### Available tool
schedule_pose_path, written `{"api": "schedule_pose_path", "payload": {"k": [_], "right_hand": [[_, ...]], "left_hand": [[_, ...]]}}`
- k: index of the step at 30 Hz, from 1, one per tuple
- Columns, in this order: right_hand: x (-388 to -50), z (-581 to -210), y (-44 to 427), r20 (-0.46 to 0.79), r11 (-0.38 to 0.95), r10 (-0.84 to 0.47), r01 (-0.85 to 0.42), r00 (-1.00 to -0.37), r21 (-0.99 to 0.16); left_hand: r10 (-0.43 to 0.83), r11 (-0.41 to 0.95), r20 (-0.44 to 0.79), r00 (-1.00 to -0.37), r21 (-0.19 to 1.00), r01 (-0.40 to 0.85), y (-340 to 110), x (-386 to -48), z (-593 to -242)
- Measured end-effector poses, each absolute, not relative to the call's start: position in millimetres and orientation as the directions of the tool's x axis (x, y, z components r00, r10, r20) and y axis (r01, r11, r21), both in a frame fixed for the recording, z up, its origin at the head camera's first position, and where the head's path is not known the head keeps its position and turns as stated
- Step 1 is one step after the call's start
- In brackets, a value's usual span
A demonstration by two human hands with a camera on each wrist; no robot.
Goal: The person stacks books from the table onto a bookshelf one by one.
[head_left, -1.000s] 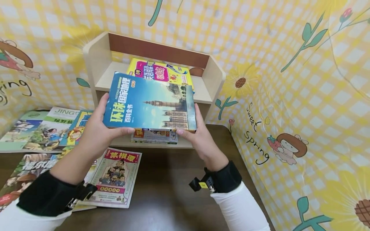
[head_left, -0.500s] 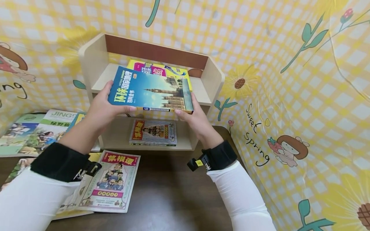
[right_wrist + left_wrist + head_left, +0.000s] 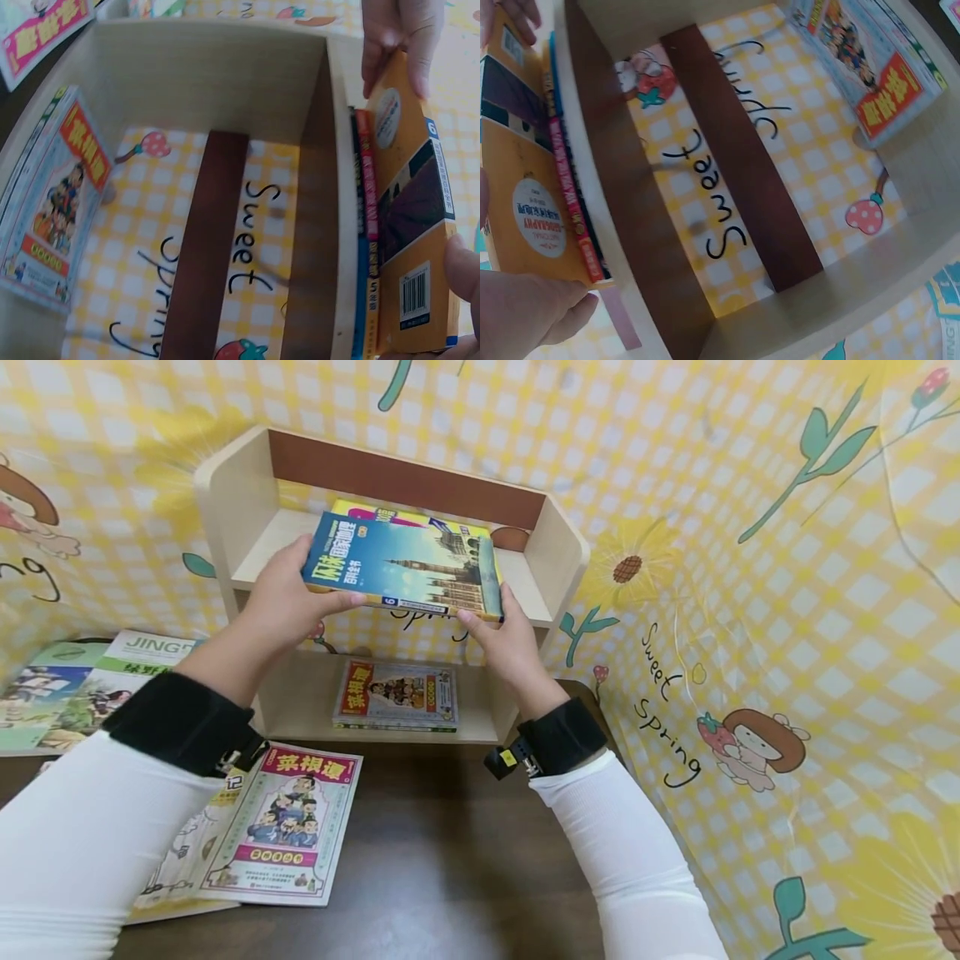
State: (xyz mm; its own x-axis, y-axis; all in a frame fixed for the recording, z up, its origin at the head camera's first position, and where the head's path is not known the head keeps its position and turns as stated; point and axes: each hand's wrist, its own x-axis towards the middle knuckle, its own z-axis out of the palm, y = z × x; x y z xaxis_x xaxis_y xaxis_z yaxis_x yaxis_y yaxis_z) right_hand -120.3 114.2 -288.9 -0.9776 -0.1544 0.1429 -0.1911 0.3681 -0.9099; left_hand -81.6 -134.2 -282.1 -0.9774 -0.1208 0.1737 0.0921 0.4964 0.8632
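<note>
Blue geography book (image 3: 405, 564) is up over the upper board (image 3: 528, 585) of the bookshelf (image 3: 232, 510), cover upward, spine toward the person. Left hand (image 3: 288, 597) and right hand (image 3: 510, 639) grip its two ends, each thumb on the spine side. Compared with half a second ago, it is farther back over the bookshelf and hides more of the yellow book (image 3: 412, 518) lying on that board. Both wrist views show its orange back cover (image 3: 409, 210), so it appears not to lie flat there; whether its far edge touches the yellow book I cannot tell. Shelving it looks well along but unfinished, as both hands hold on. Booklets (image 3: 396, 693) lie stacked on the bookshelf's lower board (image 3: 300, 693). Before the bookshelf, toward its left, a red-titled booklet (image 3: 285, 835) lies over the table (image 3: 420, 843); magazines (image 3: 146, 652) lie left of the bookshelf.
</note>
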Motion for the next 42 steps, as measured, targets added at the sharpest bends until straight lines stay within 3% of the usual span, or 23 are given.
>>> {"api": "schedule_pose_path", "payload": {"k": [9, 16, 22, 31, 42], "right_hand": [[-136, -290, 112, 0.229, 0.52, -0.115, -0.255, -0.967, -0.815], [-146, -283, 111, 0.177, 0.62, -0.119, -0.212, -0.977, -0.755], [-149, -279, 112, 0.122, 0.637, -0.139, -0.183, -0.983, -0.749], [-148, -276, 113, 0.174, 0.581, -0.097, -0.198, -0.98, -0.789], [-140, -278, 119, 0.175, 0.624, -0.068, -0.179, -0.982, -0.761]], "left_hand": [[-0.059, 0.644, 0.199, -0.978, 0.757, 0.115, -136, -101, -282], [-0.048, 0.685, 0.226, -0.973, 0.716, 0.133, -139, -112, -279], [-0.065, 0.687, 0.18, -0.982, 0.722, 0.087, -138, -116, -274], [-0.062, 0.7, 0.185, -0.981, 0.709, 0.089, -131, -118, -270], [-0.092, 0.694, 0.197, -0.976, 0.716, 0.079, -125, -111, -267]]}}
